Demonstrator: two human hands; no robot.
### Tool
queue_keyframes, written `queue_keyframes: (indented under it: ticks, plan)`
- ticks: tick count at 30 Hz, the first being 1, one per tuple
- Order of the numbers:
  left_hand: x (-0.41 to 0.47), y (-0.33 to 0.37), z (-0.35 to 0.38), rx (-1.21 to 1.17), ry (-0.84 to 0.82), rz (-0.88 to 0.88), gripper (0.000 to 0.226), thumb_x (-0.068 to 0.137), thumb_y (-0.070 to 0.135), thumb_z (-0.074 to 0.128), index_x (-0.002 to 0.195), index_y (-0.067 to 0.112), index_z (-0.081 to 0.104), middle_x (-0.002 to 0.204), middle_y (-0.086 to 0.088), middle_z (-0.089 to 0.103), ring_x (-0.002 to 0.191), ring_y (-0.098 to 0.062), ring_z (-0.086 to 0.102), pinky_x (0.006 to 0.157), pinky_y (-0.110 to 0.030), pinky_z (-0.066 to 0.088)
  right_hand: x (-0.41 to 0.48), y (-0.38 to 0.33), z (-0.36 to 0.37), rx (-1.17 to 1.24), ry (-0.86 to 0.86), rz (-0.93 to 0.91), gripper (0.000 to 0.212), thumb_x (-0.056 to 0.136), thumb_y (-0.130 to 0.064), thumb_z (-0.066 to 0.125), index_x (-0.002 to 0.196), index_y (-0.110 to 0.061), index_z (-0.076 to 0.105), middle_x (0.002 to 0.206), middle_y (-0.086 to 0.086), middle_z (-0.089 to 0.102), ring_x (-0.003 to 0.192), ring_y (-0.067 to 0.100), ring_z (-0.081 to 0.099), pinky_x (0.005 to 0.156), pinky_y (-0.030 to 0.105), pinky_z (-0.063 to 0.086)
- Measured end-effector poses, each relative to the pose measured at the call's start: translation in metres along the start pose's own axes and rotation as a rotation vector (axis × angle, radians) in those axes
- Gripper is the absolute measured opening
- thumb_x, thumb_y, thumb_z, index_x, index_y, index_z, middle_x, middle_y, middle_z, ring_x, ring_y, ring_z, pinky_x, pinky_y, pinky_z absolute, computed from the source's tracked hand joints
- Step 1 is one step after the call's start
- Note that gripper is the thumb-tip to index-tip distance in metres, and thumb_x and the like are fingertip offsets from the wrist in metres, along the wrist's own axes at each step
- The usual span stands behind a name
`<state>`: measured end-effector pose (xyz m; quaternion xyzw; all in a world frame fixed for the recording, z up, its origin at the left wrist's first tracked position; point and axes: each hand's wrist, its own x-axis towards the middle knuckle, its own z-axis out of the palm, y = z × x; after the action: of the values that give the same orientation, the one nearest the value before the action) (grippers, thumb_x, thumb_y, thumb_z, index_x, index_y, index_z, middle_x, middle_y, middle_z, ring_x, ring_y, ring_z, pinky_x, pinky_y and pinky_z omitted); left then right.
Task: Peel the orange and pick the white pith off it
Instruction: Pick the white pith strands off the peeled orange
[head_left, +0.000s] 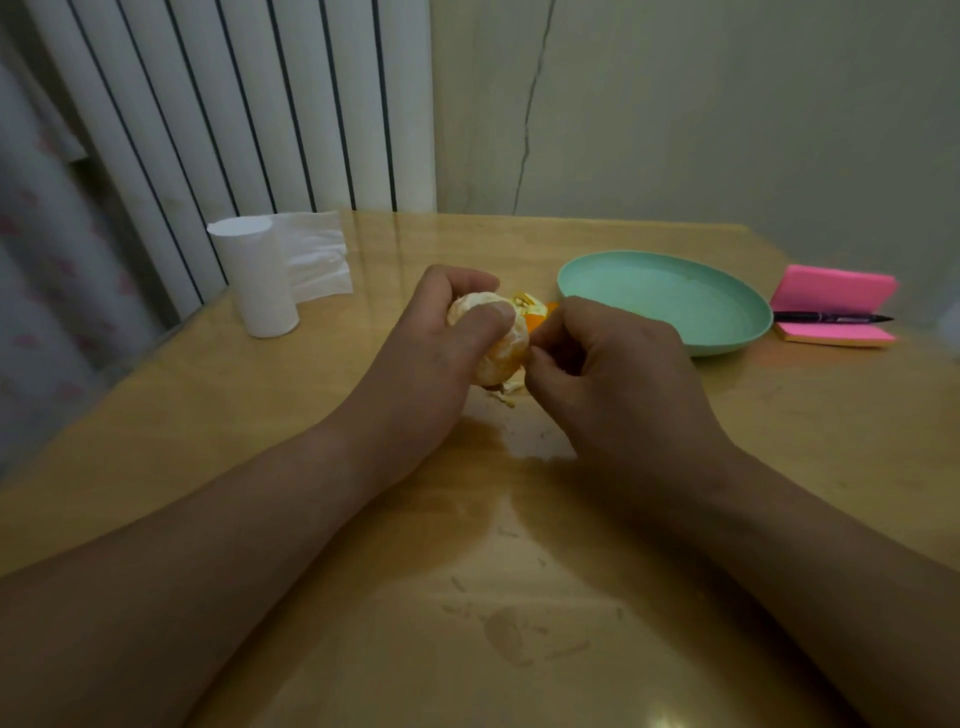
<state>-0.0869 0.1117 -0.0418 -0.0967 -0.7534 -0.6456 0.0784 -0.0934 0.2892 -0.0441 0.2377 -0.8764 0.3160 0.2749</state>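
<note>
My left hand (447, 332) grips a mostly peeled orange (501, 353) above the middle of the wooden table (519, 597), thumb across its pale flesh. My right hand (608, 374) is curled beside the orange on the right, its fingertips pinching at the fruit's right edge where white pith shows. What they pinch is too small to tell. Orange peel pieces (535, 312) lie just behind the hands. A few pith scraps (506, 397) lie on the table under the fruit.
A pale green plate (670, 301) sits to the right behind my right hand. Pink sticky notes (836, 291) with a black pen (831, 317) lie at the far right. A white tissue roll (257, 280) stands at the back left. A wall and radiator close the far side.
</note>
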Motion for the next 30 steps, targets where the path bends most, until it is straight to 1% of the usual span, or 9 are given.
queue_keyframes:
  ticks: [7,10,14,17,19,21,24,28,30]
  plan:
    - [-0.004,0.004,0.001,-0.099,-0.001,0.002,0.043,0.090,0.041,0.059,0.131,0.030,0.060,0.131,-0.006,0.065,0.116,-0.028,0.068,0.095,-0.050,0.062,-0.001,-0.008,-0.001,0.113,0.058,0.047,0.015,0.088,-0.028,0.077,0.082,-0.023,0.065,0.069,-0.010,0.061,0.064,0.011,0.056,0.059,0.044,0.051]
    - [-0.005,0.006,0.000,-0.192,-0.008,-0.042,0.044,0.091,0.037,0.057,0.133,0.025,0.062,0.131,-0.009,0.065,0.115,-0.026,0.070,0.087,-0.041,0.064,-0.002,-0.008,-0.002,0.142,0.063,0.056,0.013,0.088,-0.027,0.076,0.083,-0.024,0.065,0.070,-0.009,0.061,0.065,0.012,0.057,0.060,0.043,0.052]
    - [-0.004,0.006,-0.001,-0.433,0.015,-0.142,0.040,0.093,0.033,0.060,0.128,0.016,0.069,0.134,-0.018,0.065,0.112,-0.032,0.070,0.078,-0.039,0.059,0.000,0.000,-0.003,0.190,0.061,0.101,0.009,0.090,-0.024,0.073,0.084,-0.023,0.066,0.072,-0.008,0.063,0.068,0.012,0.058,0.060,0.035,0.052]
    - [-0.003,0.010,0.000,-0.658,-0.010,-0.240,0.045,0.101,0.030,0.054,0.135,0.002,0.061,0.120,-0.021,0.070,0.096,-0.030,0.073,0.064,-0.035,0.057,0.001,0.005,-0.004,0.239,0.035,0.131,0.010,0.097,-0.024,0.069,0.087,-0.022,0.069,0.073,-0.007,0.064,0.069,0.012,0.058,0.058,0.026,0.047]
    - [-0.002,0.012,0.000,-0.726,-0.027,-0.305,0.054,0.104,0.034,0.050,0.141,-0.005,0.054,0.111,-0.022,0.072,0.091,-0.031,0.074,0.058,-0.031,0.055,0.001,0.007,-0.003,0.261,0.025,0.146,0.018,0.102,-0.025,0.063,0.086,-0.021,0.070,0.073,-0.004,0.065,0.068,0.014,0.057,0.058,0.030,0.045]
    - [-0.001,0.012,-0.002,-0.736,-0.031,-0.340,0.056,0.106,0.039,0.048,0.138,-0.006,0.054,0.104,-0.022,0.074,0.087,-0.030,0.073,0.053,-0.028,0.054,0.001,0.007,-0.002,0.253,-0.001,0.137,0.022,0.104,-0.026,0.060,0.086,-0.020,0.070,0.075,-0.002,0.068,0.069,0.017,0.059,0.061,0.037,0.045]
    - [0.001,0.010,-0.003,-0.715,-0.013,-0.359,0.049,0.108,0.042,0.047,0.127,-0.001,0.059,0.102,-0.021,0.075,0.082,-0.028,0.074,0.049,-0.026,0.051,-0.001,0.004,0.000,0.243,-0.032,0.097,0.005,0.100,-0.028,0.067,0.098,-0.025,0.070,0.084,-0.009,0.070,0.076,0.013,0.063,0.067,0.033,0.051]
    - [0.001,0.009,-0.003,-0.670,-0.005,-0.346,0.043,0.109,0.042,0.047,0.121,0.003,0.062,0.111,-0.023,0.074,0.086,-0.027,0.073,0.052,-0.028,0.050,-0.001,0.004,0.000,0.256,-0.041,0.082,0.009,0.099,-0.036,0.070,0.102,-0.028,0.071,0.088,-0.011,0.072,0.081,0.012,0.067,0.072,0.038,0.056]
    - [0.001,0.009,-0.003,-0.647,0.009,-0.342,0.044,0.109,0.041,0.048,0.125,0.003,0.061,0.112,-0.024,0.075,0.087,-0.027,0.073,0.056,-0.030,0.050,-0.001,0.005,0.000,0.248,-0.052,0.086,0.010,0.100,-0.037,0.070,0.101,-0.028,0.072,0.088,-0.010,0.073,0.082,0.011,0.067,0.072,0.040,0.056]
